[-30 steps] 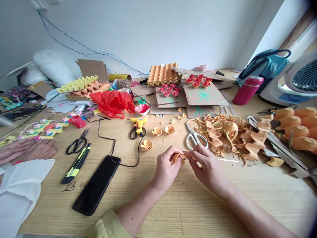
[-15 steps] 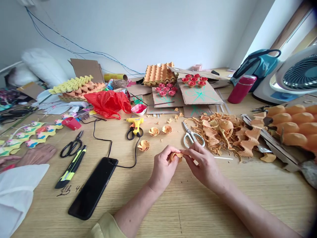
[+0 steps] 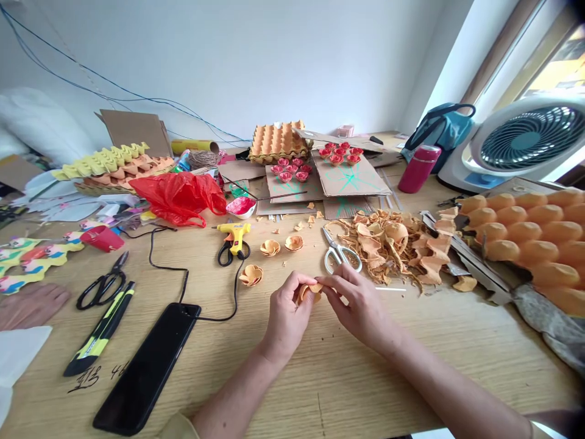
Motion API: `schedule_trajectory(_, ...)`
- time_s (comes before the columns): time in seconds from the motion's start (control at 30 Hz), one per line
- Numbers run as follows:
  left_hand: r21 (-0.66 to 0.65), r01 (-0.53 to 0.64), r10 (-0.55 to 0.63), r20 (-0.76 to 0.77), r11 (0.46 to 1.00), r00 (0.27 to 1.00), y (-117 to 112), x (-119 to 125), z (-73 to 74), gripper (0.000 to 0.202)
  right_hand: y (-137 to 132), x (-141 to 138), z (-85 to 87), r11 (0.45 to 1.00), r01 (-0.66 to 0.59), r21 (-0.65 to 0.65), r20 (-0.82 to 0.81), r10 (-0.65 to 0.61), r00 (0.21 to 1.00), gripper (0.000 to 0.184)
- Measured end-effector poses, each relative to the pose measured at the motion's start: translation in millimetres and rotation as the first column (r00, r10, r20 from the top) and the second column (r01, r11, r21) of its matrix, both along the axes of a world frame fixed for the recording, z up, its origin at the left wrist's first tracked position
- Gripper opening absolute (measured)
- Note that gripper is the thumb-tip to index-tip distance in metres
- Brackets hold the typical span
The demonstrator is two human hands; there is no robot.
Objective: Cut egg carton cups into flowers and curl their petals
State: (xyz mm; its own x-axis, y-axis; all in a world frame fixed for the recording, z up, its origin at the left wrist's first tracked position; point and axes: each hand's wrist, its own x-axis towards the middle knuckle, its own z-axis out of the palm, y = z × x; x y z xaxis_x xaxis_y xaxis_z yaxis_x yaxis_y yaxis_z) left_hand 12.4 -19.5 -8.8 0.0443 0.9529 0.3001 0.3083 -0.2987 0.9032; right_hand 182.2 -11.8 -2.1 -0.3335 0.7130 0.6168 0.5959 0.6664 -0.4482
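Between my fingers is an orange egg-carton flower (image 3: 311, 292), cupped and partly covered by the hands. My left hand (image 3: 289, 311) is closed around its left side. With thumb and forefinger, my right hand (image 3: 359, 302) pinches a petal at its upper right edge. Left of the hands lie similar flowers: one open flower (image 3: 251, 275) nearest, then a tighter flower (image 3: 270, 247) and another flower (image 3: 294, 243) behind. White-handled scissors (image 3: 340, 253) lie just beyond my right hand. A yellow glue gun (image 3: 234, 236) rests on black-handled scissors (image 3: 223, 254).
Carton scraps (image 3: 388, 244) heap on the right, beside egg trays (image 3: 525, 225). A phone (image 3: 148, 369), utility knife (image 3: 100, 329) and black scissors (image 3: 103, 283) lie left. Another person's hand (image 3: 34, 306) rests at far left. Red flowers (image 3: 340, 152) sit on cardboard (image 3: 354, 177) at back.
The camera view has turned to the right, so the table's things appear further left. Both hands keep hold of the flower, with little change in their grip.
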Motion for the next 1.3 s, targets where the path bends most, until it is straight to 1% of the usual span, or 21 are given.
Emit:
schedule_trajectory(0.13,-0.061,0.038,-0.035,0.050,0.997,0.998,0.7,1.5,-3.2,0.004,-0.9,-0.5,-1.6,1.000,0.013,-0.009,0.045,-0.013,0.999,0.020)
schedule_trajectory(0.23,-0.097,0.050,-0.041,0.091,0.994,0.995,0.5,2.7,-4.1,0.002,-1.9,-0.8,-2.8,1.000,0.016,-0.010,0.066,-0.016,0.998,0.019)
schedule_trajectory(0.43,-0.119,0.062,-0.041,0.172,0.991,0.984,0.1,6.6,-4.8,0.001,-2.6,-1.2,-4.6,0.998,0.045,0.034,0.117,-0.048,0.992,0.022)
schedule_trajectory(0.53,-0.135,0.040,-0.014,0.186,0.990,0.983,1.6,7.9,-6.2,0.002,-1.3,-2.4,-4.4,0.995,0.073,0.066,0.122,-0.080,0.989,0.021)
schedule_trajectory(0.63,-0.147,0.019,0.011,0.197,0.989,0.980,3.0,7.6,-5.8,0.004,0.5,-3.9,-4.0,0.997,0.061,0.043,0.109,-0.065,0.992,0.021)
schedule_trajectory(0.8,-0.158,0.032,-0.006,0.157,0.987,0.988,2.4,5.7,-1.7,0.005,0.5,-3.9,-1.9,0.999,0.031,0.041,0.092,-0.035,0.995,0.020)
schedule_trajectory(0.97,-0.168,0.023,0.001,0.140,0.986,0.990,3.1,4.2,-1.8,0.003,-0.2,-3.3,-1.7,1.000,0.023,0.007,0.093,-0.023,0.995,0.020)
schedule_trajectory(1.13,-0.169,0.021,-0.002,0.113,0.985,0.994,3.3,2.6,0.0,0.004,-0.4,-4.0,-3.2,0.999,0.047,0.005,0.093,-0.047,0.995,0.018)
schedule_trajectory(1.3,-0.141,0.021,-0.005,0.110,0.990,0.994,3.1,1.1,0.5,0.004,-0.2,-4.9,-3.3,0.999,0.035,-0.015,0.080,-0.034,0.996,0.017)
